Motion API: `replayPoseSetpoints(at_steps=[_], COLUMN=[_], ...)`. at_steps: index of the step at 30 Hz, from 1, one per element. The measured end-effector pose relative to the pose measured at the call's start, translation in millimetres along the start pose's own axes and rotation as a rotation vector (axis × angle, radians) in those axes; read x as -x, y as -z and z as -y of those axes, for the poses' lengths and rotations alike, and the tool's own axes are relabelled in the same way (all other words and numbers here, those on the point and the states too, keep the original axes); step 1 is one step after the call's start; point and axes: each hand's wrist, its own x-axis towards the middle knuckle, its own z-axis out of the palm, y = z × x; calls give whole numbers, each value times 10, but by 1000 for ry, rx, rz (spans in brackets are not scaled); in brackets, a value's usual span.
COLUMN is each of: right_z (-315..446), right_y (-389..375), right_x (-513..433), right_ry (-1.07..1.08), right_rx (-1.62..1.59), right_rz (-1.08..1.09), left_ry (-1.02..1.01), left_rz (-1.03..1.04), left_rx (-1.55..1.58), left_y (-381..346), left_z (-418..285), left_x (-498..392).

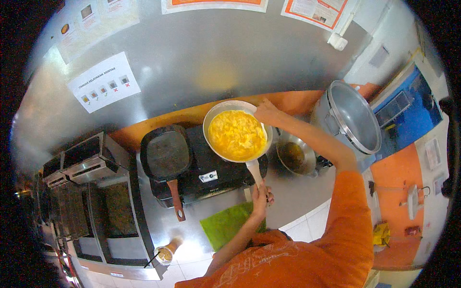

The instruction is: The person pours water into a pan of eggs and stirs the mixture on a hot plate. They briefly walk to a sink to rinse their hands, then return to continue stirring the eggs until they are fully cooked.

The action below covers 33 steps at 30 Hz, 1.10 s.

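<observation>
My left hand [262, 199] grips the handle [254, 174] of a deep round pan [230, 104] over the black two-burner cooktop [201, 162]. Yellow egg in soft curds and liquid [236, 135] fills much of this pan. At the far right of the rim, my right hand [266, 112] is closed on a pale utensil [264, 130] that dips into the egg; its upper part is hidden by the fingers. Left of the pan, a dark square grill pan [167, 153] with a wooden handle [175, 201] sits on the cooktop.
A metal pan [293, 153] with brownish residue and a large aluminium pot [351, 115] stand to the right. Below the cooktop lies a green cloth or mat [227, 225]. Leftward are a deep fryer [111, 208] and an iced drink cup [165, 254] with a straw.
</observation>
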Motion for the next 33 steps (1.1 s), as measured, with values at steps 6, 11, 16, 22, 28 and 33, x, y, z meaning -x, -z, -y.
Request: replayPoseSetpoints(at_steps=[6,11,16,22,28,33], right_z=[318,823,1221,1132,592,518], right_y=[-140,-193,-272,-269,171,321], right_x=[173,325,131,-156,126,598], right_ry=[-39,-155,-366,-412,-393,-322], right_rx=[-426,-455,-429,-281,-202,-104], right_rz=[105,-153,-222,-404,-256,-196], left_ry=[11,63,88,120,46,-324], left_rz=[21,-21,-36,-12,-50,-274], left_rx=[9,29,-25,-110,-300,-614], left_y=[-32,-74,-69,-26,130,109], left_z=[-95,-34,-38,-135,-33,-599], left_x=[35,-15,5,16,22,293])
